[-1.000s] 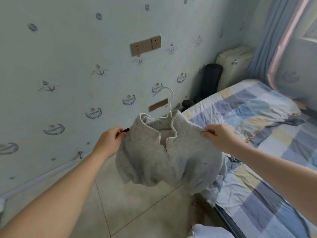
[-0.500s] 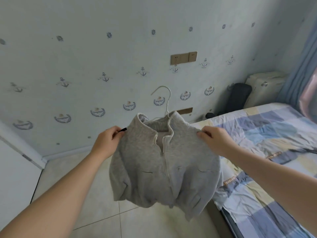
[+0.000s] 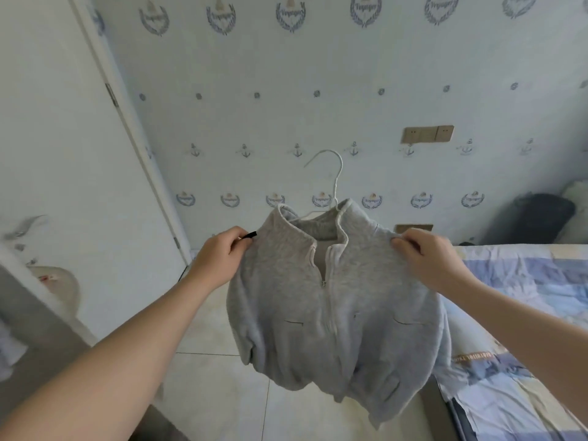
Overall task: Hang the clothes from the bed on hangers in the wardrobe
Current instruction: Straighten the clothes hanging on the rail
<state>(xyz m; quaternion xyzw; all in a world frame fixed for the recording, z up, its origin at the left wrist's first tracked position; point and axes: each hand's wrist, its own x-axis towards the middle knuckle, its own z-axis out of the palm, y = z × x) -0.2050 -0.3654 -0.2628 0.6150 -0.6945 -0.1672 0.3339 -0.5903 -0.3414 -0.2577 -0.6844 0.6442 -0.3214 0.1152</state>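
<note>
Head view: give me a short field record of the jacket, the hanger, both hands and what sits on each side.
garment: grey jacket, zip part open at the collar, on the hanger, held in the air
hanger: white hanger, hook upright above the collar, hooked on nothing
left hand: grips one shoulder
right hand: pinches the other shoulder
bed: at the right, checked sheet
white door: at the left

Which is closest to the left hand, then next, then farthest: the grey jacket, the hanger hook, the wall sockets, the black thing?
1. The grey jacket: the left hand grips its shoulder.
2. The hanger hook: just up and to the right.
3. The wall sockets: on the wall, higher right.
4. The black thing: far right corner.
</note>
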